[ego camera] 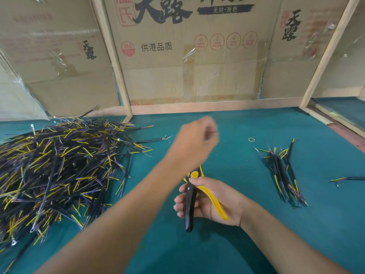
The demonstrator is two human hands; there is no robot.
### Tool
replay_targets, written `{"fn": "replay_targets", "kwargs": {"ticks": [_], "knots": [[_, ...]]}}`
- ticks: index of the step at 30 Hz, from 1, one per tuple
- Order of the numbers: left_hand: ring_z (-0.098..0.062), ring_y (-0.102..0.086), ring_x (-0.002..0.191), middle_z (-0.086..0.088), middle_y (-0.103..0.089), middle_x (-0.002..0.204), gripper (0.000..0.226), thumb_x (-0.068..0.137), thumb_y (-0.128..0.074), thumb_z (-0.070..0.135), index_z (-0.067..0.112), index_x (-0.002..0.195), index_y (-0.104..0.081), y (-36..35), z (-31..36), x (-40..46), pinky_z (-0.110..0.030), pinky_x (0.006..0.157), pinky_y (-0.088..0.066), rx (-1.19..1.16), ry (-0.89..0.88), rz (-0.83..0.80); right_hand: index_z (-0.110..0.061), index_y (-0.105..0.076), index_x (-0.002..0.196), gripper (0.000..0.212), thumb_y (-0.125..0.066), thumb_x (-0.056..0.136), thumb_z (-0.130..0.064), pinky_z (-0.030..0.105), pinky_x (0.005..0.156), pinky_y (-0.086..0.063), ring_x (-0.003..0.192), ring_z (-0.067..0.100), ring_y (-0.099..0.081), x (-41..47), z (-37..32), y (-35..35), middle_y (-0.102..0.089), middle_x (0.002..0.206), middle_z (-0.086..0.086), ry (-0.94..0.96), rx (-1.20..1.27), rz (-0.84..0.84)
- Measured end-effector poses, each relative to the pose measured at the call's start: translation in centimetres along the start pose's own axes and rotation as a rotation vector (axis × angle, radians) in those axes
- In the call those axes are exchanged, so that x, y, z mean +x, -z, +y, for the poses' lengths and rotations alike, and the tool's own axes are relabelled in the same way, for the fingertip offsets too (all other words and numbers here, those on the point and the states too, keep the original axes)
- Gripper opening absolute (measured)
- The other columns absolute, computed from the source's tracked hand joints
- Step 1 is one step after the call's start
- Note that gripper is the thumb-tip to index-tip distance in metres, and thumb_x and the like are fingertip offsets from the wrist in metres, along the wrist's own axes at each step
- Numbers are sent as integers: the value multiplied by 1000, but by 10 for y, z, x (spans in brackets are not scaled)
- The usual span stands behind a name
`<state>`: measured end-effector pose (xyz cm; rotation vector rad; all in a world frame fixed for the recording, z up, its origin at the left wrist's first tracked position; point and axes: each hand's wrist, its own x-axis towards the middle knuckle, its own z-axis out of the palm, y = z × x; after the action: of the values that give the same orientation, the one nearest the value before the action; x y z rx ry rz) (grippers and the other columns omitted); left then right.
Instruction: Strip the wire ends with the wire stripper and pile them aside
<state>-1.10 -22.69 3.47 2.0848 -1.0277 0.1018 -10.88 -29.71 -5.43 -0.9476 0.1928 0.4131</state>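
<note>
A big heap of black wires (59,165) with yellow and purple ends covers the left of the green table (296,234). On the right lies a small pile of wires (282,173), and one single wire (347,178) lies by the right edge. My right hand (213,200) grips the wire stripper (190,204) by its black and yellow handles, jaws pointing away from me. My left hand (195,139) is raised above the table's middle, beyond the stripper. It is motion-blurred, its fingers are curled, and I cannot tell whether it holds anything.
Cardboard sheets (187,56) on wooden posts (324,56) wall off the back of the table. A small rubber band (251,139) lies between my left hand and the small pile. Open green felt stretches between the two piles and toward me.
</note>
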Motion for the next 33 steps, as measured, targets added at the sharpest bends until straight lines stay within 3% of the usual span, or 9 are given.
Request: {"fn": "replay_targets", "kwargs": {"ticks": [2, 5, 8, 11, 17, 20, 24, 27, 33], "knots": [[-31, -64, 84, -8, -69, 90, 7, 90, -53, 16, 15, 92, -59, 40, -53, -10, -37, 73, -52, 444, 182, -35, 1, -59, 105, 34, -66, 89, -28, 49, 86, -56, 97, 41, -67, -2, -2, -1, -65, 104, 28, 3, -5, -34], [-39, -65, 98, -17, -68, 107, 17, 93, -52, 21, 11, 102, -62, 81, -112, -31, -38, 75, -49, 821, 485, -110, 2, -60, 105, 38, -68, 85, -29, 49, 84, -58, 95, 40, -69, 2, -3, -2, -66, 102, 28, -5, -3, -15], [-34, -66, 108, -11, -68, 118, 24, 96, -54, 24, 12, 115, -64, 78, -140, -53, -37, 81, -51, 1000, 554, -237, 3, -60, 108, 42, -69, 83, -29, 49, 84, -57, 95, 41, -68, 3, -3, -3, -66, 102, 29, -15, 11, -11], [-33, -66, 110, -10, -68, 120, 28, 93, -50, 6, 12, 117, -62, 66, -150, -62, -36, 80, -50, 1022, 556, -241, 3, -60, 109, 41, -68, 85, -29, 50, 85, -57, 97, 42, -68, 3, -4, -3, -65, 105, 30, -24, 10, -11], [-35, -64, 88, -9, -68, 93, 14, 92, -57, 29, 16, 87, -59, 98, -127, -58, -35, 69, -46, 723, 481, 94, 3, -64, 105, 40, -68, 85, -31, 49, 84, -57, 97, 41, -69, 4, -5, -3, -66, 105, 30, -23, 4, 1], [-15, -63, 67, 7, -69, 71, 15, 91, -68, 31, 23, 79, -62, 103, -106, -67, -30, 64, -48, 265, 293, 238, 3, -64, 104, 38, -67, 86, -31, 49, 85, -57, 97, 41, -68, 3, -4, -4, -66, 104, 29, -23, 10, -3], [-13, -54, 54, 0, -64, 62, 13, 91, -72, 16, 15, 81, -64, 60, -83, -85, -30, 56, -48, -368, 237, 151, 3, -63, 104, 40, -67, 84, -31, 49, 84, -58, 95, 41, -69, 4, -3, -4, -66, 103, 30, -23, 15, 19], [-19, -53, 59, -3, -63, 67, 18, 83, -73, 35, 20, 80, -63, 33, -83, -92, -42, 63, -51, -318, 143, 62, 3, -62, 105, 41, -67, 83, -32, 49, 84, -58, 95, 41, -69, 4, -4, -3, -66, 102, 29, -18, 5, 17], [-8, -54, 62, 5, -66, 70, 17, 84, -68, 41, 25, 84, -63, 13, -78, -102, -33, 63, -48, -333, 98, -62, 3, -65, 106, 39, -63, 88, -32, 47, 84, -58, 95, 39, -70, 5, -3, -3, -67, 102, 28, -1, -27, -6]]}}
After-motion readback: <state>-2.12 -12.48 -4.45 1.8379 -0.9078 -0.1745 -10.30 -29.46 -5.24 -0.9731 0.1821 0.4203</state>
